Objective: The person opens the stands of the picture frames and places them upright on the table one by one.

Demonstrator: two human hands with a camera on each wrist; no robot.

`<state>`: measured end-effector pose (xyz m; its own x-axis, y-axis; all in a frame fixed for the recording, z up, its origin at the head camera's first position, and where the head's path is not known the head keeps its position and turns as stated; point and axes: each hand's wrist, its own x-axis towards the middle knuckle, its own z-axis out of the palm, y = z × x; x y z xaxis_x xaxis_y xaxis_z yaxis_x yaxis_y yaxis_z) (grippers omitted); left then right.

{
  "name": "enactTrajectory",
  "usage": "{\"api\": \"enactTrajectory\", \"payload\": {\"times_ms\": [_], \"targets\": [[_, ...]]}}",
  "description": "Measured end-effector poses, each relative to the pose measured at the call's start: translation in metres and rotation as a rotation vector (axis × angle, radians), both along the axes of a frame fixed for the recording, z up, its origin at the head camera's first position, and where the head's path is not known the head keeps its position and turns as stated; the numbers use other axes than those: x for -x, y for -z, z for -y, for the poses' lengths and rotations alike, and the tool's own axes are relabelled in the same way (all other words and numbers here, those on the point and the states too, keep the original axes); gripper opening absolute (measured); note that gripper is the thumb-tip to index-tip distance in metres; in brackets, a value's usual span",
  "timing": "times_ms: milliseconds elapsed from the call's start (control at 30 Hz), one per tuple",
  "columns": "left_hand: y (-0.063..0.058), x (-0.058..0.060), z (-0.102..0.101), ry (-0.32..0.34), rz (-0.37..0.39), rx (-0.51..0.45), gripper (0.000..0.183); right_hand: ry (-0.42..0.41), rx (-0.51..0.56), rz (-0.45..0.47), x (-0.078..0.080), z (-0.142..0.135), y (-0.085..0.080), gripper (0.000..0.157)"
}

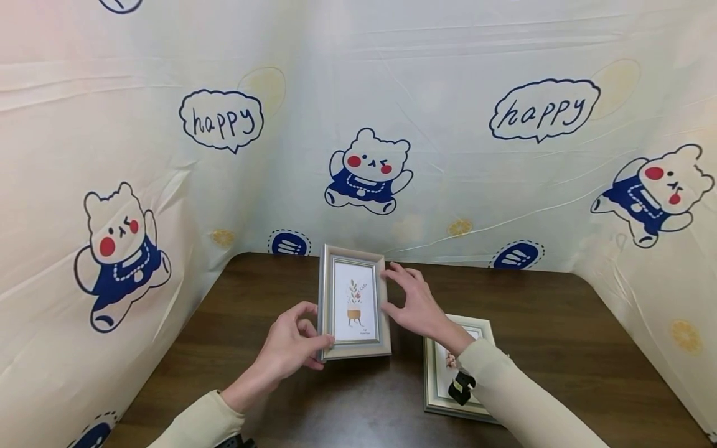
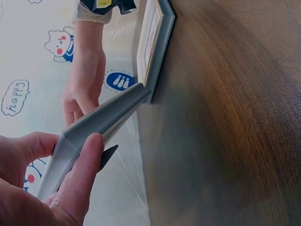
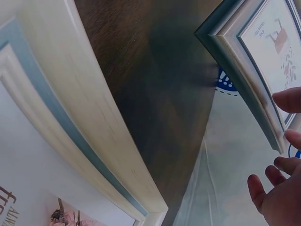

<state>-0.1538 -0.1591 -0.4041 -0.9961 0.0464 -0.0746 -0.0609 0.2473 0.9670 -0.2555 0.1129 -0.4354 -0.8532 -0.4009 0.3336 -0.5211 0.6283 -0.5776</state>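
Observation:
A cream-and-silver picture frame [image 1: 383,336] with a potted-plant print is tilted up above the dark table. My left hand [image 1: 291,342] grips its lower left side, thumb over the front edge and fingers behind. In the left wrist view, the picture frame [image 2: 101,115] shows edge-on between thumb and fingers, a dark stand piece [image 2: 108,157] jutting from its back. At the opposite side my right hand [image 1: 417,305] has its thumb and a fingertip right at the edge. The right wrist view shows its other fingers [image 3: 257,190] spread loosely off the picture frame.
A second picture frame [image 1: 430,379] with a floral print lies on the table [image 1: 560,336] at the right, partly under the right forearm. Behind the table hangs a pale curtain [image 1: 448,186] with cartoon bears, and its sides enclose the workspace left and right.

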Motion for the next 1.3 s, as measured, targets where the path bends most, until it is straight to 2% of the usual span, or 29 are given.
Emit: {"api": "enactTrajectory", "payload": {"times_ms": [300, 633, 933, 1300], "targets": [[-0.001, 0.0, -0.004, -0.015, -0.02, 0.009, 0.053, -0.009, 0.024, -0.032, -0.001, 0.001, -0.002, 0.058], [-0.002, 0.0, -0.006, -0.027, -0.033, 0.022, 0.051, 0.02, 0.03, -0.006, -0.003, 0.002, -0.004, 0.06], [-0.002, 0.0, -0.008, -0.031, -0.058, 0.054, 0.05, 0.076, 0.069, -0.037, -0.005, 0.004, -0.008, 0.048], [-0.004, 0.001, -0.011, -0.052, -0.078, 0.08, 0.05, 0.048, 0.085, -0.067, -0.009, 0.011, -0.017, 0.054]]}}
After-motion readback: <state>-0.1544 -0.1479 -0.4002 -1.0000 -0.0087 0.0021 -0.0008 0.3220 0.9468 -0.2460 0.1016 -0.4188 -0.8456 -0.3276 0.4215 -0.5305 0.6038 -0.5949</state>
